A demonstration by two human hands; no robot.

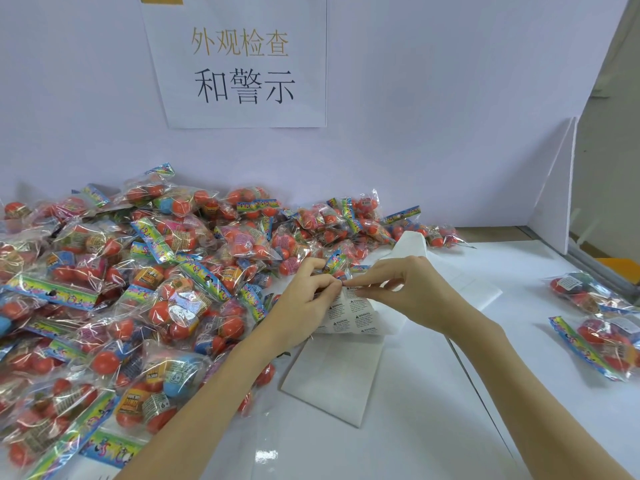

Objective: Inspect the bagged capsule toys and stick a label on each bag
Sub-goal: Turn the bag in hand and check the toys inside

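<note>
Pinching a white warning-label sheet [349, 315]; both hands [360, 292] meet at its top edge.

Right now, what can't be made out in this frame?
- Head view: small print on the label sheet, apart from "WARNING" headings, is too small.
- Whether a label is already peeled: the fingertips of the left hand and right hand cover that spot.
- Pile of bagged toys is cut off by the left edge.

Non-task items in view

A printed paper sign [239, 64] hung on the white backboard [415, 116] behind the tabletop's [433, 427] far edge.
</note>
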